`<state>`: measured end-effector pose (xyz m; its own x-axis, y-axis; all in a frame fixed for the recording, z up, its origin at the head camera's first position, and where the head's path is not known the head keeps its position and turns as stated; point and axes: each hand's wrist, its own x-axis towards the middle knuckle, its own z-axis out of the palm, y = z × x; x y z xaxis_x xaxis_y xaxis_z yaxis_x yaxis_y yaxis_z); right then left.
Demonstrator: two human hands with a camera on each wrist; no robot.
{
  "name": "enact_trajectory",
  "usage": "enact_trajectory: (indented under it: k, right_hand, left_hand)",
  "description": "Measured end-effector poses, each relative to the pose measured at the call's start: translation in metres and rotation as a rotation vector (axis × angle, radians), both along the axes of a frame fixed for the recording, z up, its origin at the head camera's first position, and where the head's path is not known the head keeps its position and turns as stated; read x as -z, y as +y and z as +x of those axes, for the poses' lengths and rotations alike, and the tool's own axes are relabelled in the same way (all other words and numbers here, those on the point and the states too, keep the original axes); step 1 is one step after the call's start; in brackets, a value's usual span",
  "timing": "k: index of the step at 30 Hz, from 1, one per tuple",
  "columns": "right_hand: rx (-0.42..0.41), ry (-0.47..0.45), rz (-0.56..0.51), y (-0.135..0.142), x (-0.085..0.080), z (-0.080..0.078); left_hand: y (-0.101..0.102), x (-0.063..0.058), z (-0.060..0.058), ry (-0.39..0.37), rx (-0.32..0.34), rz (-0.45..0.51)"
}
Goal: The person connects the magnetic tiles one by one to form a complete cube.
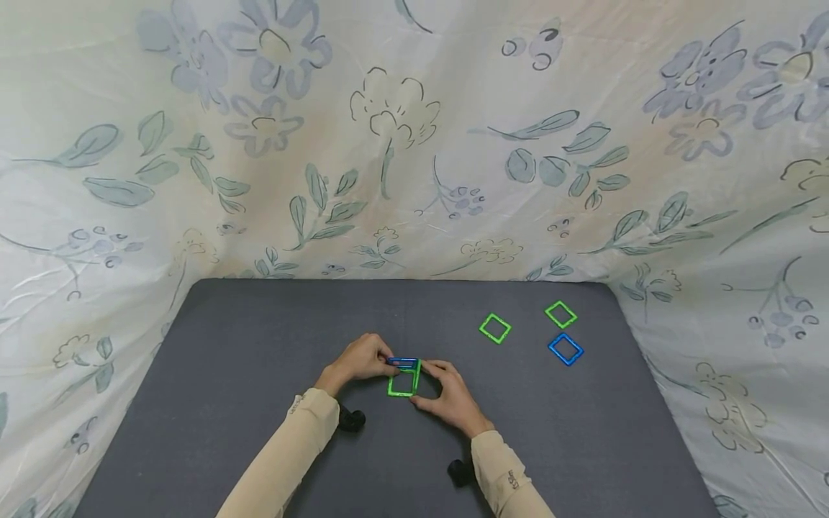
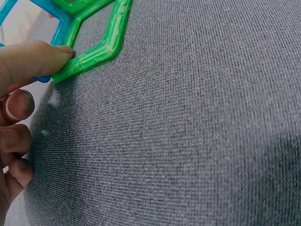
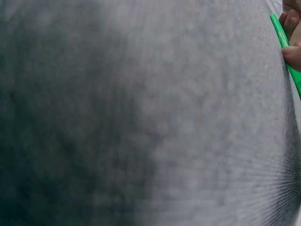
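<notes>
A green square magnetic tile frame (image 1: 401, 394) lies on the dark table, and a second green frame (image 1: 417, 378) stands along its right side. At its back edge a blue square frame (image 1: 404, 360) is raised. My left hand (image 1: 361, 358) pinches the blue frame at its left end, the thumb (image 2: 56, 55) lying close to the corner where blue meets green in the left wrist view. My right hand (image 1: 456, 401) holds the standing green frame from the right, thumb near its front end and fingers near its back end. Only a green edge (image 3: 278, 30) and some fingertips show in the right wrist view.
Two loose green frames, one nearer (image 1: 495, 329) and one farther right (image 1: 560, 314), lie on the table's right side with a blue frame (image 1: 566, 349). Black wrist devices (image 1: 352, 420) sit by both cuffs. A floral cloth (image 1: 401, 237) hangs behind the table.
</notes>
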<state>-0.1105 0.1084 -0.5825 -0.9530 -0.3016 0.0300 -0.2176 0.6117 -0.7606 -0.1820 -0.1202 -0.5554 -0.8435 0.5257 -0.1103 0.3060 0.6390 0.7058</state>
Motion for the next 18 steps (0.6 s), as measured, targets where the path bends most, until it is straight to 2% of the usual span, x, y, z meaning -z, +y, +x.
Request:
enact_trajectory:
  k: [7,18]
  right_hand:
    - [-0.024,0.001,-0.026,0.0026,0.0031,-0.0010]
    - [-0.064,-0.023,-0.037,0.0076,0.0059,-0.0028]
  left_hand:
    - [-0.0002,0.0019,0.0010,0.009,0.002,-0.005]
    - [-0.0011,0.0046,-0.0003,-0.019,0.016,0.030]
